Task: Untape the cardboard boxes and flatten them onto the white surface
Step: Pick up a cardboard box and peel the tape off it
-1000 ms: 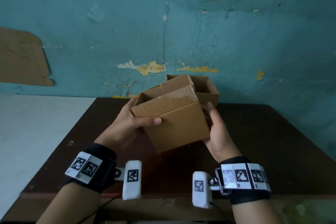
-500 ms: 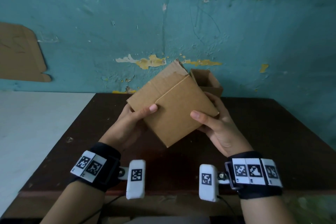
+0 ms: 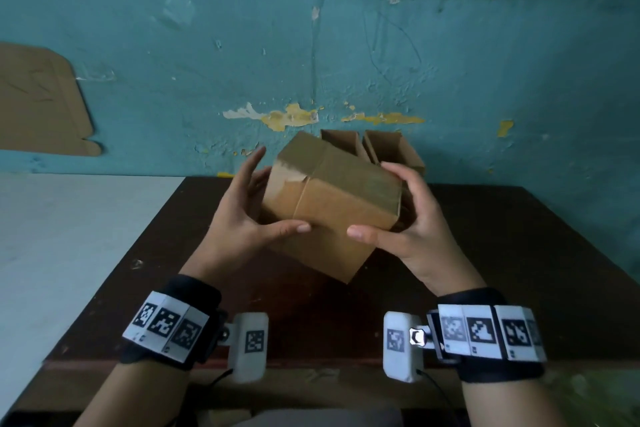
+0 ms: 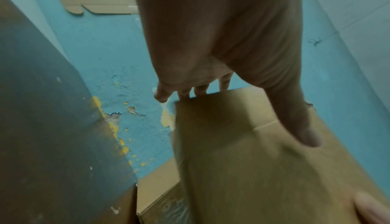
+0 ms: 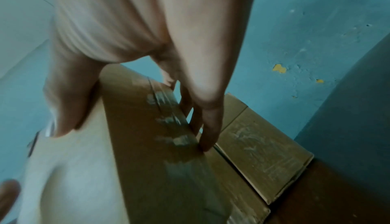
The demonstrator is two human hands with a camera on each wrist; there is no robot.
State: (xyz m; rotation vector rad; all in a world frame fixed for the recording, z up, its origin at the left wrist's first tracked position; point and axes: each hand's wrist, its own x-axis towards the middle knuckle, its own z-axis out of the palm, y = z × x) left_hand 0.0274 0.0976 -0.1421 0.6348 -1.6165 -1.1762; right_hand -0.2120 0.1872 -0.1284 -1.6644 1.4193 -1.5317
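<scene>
I grasp the box [image 3: 332,204] in both hands, left hand [image 3: 242,218] and right hand [image 3: 412,222] at opposite ends; its taped seam [image 3: 311,180] faces up, nearer my left.

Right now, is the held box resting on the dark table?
No, both hands hold the cardboard box up in the air above the dark table.

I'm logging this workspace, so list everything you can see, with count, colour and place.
held cardboard box: one, brown, taped seam up, between both hands above the dark table
open cardboard boxes: two, brown, behind it by the wall
flat cardboard: one, brown, against the wall, far left
dark table: one, dark brown, centre
white surface: one, left of the table
wall: teal, peeling
wrist bands: two, black with white markers
hands: left, right, gripping the box
</scene>
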